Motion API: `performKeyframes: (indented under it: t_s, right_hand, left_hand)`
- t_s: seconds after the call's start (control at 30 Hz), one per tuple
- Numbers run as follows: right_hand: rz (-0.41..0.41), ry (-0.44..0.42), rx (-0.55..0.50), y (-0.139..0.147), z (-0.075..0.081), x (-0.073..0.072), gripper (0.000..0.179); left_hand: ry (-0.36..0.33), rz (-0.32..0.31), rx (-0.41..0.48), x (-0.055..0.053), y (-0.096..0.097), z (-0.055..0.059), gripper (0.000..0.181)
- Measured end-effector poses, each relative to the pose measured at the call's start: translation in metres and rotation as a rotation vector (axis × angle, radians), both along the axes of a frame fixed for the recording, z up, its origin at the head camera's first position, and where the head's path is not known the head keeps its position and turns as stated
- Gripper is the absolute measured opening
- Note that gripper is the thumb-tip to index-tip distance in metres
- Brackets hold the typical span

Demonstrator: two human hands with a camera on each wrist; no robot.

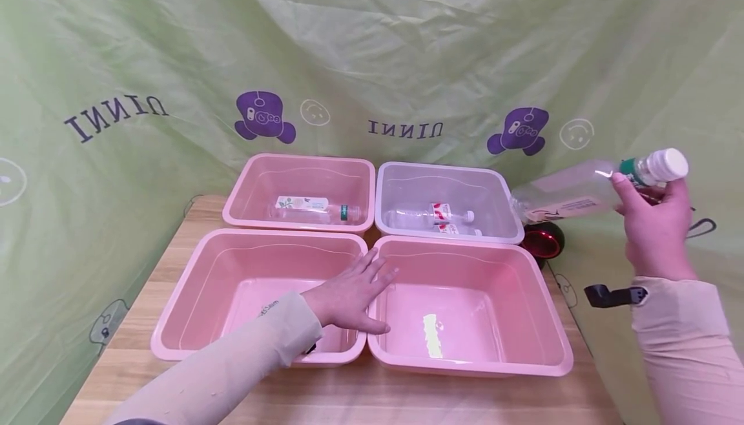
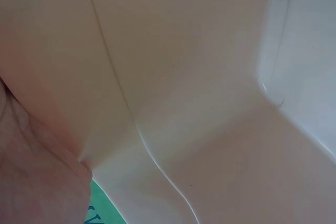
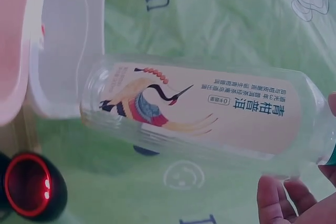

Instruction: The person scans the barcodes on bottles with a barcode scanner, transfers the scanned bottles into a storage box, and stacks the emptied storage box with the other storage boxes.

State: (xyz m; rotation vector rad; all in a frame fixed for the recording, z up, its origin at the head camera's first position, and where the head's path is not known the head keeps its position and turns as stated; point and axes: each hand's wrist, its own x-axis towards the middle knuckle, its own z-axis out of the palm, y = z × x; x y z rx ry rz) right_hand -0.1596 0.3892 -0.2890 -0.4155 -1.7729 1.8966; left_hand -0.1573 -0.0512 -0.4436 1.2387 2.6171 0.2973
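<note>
My right hand (image 1: 659, 225) grips a large clear plastic bottle (image 1: 569, 189) around its neck, just below the white cap (image 1: 668, 164). The bottle lies tilted in the air, its base by the right rim of the whitish basin (image 1: 506, 231). In the right wrist view, its label (image 3: 194, 111) shows a crane and printed characters. Fingers spread, my left hand (image 1: 354, 292) rests over the adjoining rims of the front left pink basin (image 1: 192, 263) and the front right pink basin (image 1: 535, 309). The left wrist view shows part of that hand (image 2: 42, 177) against a basin wall.
A clear bottle (image 1: 305, 205) lies in the back left pink basin (image 1: 247, 179). Two smaller bottles with red-and-white labels (image 1: 442, 212) lie in the whitish basin. A black round device with a red ring (image 1: 543, 242) stands right of it. Green printed cloth (image 1: 349, 57) hangs behind the wooden table (image 1: 145, 309).
</note>
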Motion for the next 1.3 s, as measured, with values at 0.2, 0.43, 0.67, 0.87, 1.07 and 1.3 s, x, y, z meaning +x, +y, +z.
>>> performKeyframes:
  t_s: [0.2,0.43,0.67,0.87,1.07,1.3]
  right_hand:
    - [0.094,0.068,-0.108,-0.009,-0.002,-0.008,0.046]
    - [0.191,0.087,-0.215,-0.023,-0.008,-0.021,0.049]
    - [0.244,0.057,-0.249,-0.042,-0.014,-0.033,0.045]
    - [0.278,0.058,-0.253,-0.057,-0.017,-0.044,0.043]
    - [0.337,0.03,-0.305,-0.081,-0.021,-0.054,0.042]
    - [0.391,-0.01,-0.344,-0.115,-0.028,-0.067,0.035]
  left_hand:
    - [0.01,-0.006,-0.002,0.0,0.0,-0.001,0.102]
    - [0.017,-0.007,0.001,0.0,0.001,-0.001,0.102]
    - [0.01,-0.01,-0.011,0.0,0.001,0.0,0.103]
    - [-0.008,-0.004,-0.012,0.0,0.003,0.0,0.103]
    - [-0.013,-0.002,-0.008,0.0,0.002,0.0,0.102]
    - [-0.006,0.002,-0.018,0.0,0.002,-0.001,0.103]
